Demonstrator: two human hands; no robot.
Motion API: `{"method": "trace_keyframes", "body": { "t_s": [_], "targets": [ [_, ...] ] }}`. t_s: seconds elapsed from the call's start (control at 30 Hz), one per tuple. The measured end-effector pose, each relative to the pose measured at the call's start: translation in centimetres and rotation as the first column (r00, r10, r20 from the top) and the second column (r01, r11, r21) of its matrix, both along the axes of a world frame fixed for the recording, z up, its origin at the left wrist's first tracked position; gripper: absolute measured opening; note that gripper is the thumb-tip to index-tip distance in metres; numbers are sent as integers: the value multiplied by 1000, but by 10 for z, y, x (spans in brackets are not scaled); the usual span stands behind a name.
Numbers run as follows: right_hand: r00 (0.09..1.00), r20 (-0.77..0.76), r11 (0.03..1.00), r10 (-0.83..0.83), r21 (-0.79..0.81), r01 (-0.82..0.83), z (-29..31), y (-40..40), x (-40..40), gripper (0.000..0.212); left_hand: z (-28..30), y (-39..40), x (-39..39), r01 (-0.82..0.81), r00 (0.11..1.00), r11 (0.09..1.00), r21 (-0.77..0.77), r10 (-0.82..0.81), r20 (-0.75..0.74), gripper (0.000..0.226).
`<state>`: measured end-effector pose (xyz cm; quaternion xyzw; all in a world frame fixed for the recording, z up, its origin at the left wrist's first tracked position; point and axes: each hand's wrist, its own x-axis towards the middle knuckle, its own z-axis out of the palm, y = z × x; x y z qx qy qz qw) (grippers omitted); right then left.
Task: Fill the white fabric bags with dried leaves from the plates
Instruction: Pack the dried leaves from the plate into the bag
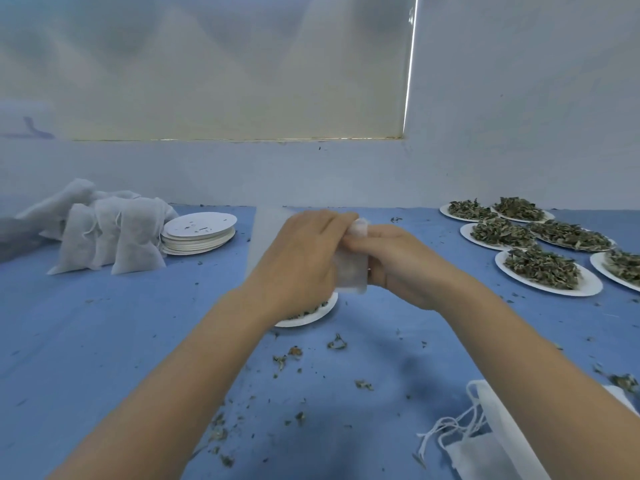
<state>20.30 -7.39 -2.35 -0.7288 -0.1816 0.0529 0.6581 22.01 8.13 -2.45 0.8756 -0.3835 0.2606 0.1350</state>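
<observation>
A white fabric bag [353,268] hangs upright between both hands above the middle of the blue table. My left hand [301,261] grips its left side and top edge. My right hand [398,265] pinches its right side near the opening. Beneath the bag, partly hidden by my left hand, a white plate [311,315] holds a few dried leaves. Several plates heaped with dried leaves [540,268] lie at the right.
Filled white bags [114,237] stand at the back left beside a stack of used plates [201,233]. Flat unfilled bags with drawstrings [485,441] lie at the front right. Leaf crumbs [287,358] are scattered over the blue cloth [104,341]. A wall closes the back.
</observation>
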Motion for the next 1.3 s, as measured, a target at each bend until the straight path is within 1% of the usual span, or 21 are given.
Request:
{"method": "trace_keyframes", "body": {
  "t_s": [0.07,0.13,0.2,0.27,0.33,0.4,0.43,0.5,0.53,0.57,0.63,0.67,0.7,0.73,0.77,0.87,1.03,1.07,1.17,1.2,1.3],
  "targets": [
    [999,-45,996,-10,88,14,0,5,3,27,-11,4,-2,10,1000,999,50,-9,-26,78],
    [997,-77,986,-9,167,22,-2,12,7,26,-19,7,1,-10,1000,999,43,10,-3,88],
    [988,-113,958,109,278,-74,-3,20,9,27,-25,8,4,-63,994,998,2,62,85,81],
    [955,-147,926,257,319,-200,-2,30,10,31,-29,12,7,-143,971,988,-62,153,182,58],
    [928,-182,925,324,264,-271,0,39,16,38,-32,22,11,-201,945,974,-102,220,241,42],
    [918,-217,937,331,193,-292,2,44,26,49,-34,40,17,-269,928,959,-88,282,245,45],
    [932,-218,955,290,129,-267,4,45,33,50,-34,50,21,-311,918,946,-90,324,228,48],
    [985,-116,983,125,-123,-139,7,44,47,37,-36,74,28,-401,897,912,-83,410,169,50],
    [999,-9,956,32,-292,-34,7,43,55,29,-39,85,32,-438,886,897,-63,442,142,50],
    [994,103,885,-32,-460,76,5,42,64,26,-42,95,36,-470,874,882,-38,471,114,49],
    [969,247,634,-33,-744,211,-4,43,80,34,-52,110,45,-524,850,851,6,523,68,45],
    [967,256,506,8,-835,217,-12,45,87,44,-57,113,50,-539,842,842,16,537,44,44],
    [970,237,418,47,-887,197,-22,47,93,53,-63,115,55,-544,839,839,27,543,23,43],
    [974,214,382,68,-908,172,-31,49,98,60,-67,115,60,-540,842,840,46,540,9,44],
    [977,199,385,72,-909,157,-40,52,103,65,-72,114,65,-536,844,841,72,537,2,44],
    [979,200,444,33,-881,165,-57,57,115,72,-80,112,80,-532,843,838,124,538,-17,45],
    [962,267,449,59,-868,213,-64,73,133,56,-82,114,97,-541,831,840,45,542,-127,46],
    [955,287,431,70,-873,231,-64,77,135,52,-82,115,100,-543,827,839,34,541,-151,47],
    [926,349,319,143,-902,290,-66,84,138,46,-83,115,106,-543,821,839,30,539,-191,48],
    [917,368,313,156,-898,308,-67,84,138,44,-84,115,106,-542,819,840,33,536,-202,47],
    [880,451,382,151,-847,369,-68,80,138,32,-87,114,107,-522,830,853,13,511,-224,45]
  ]
}}
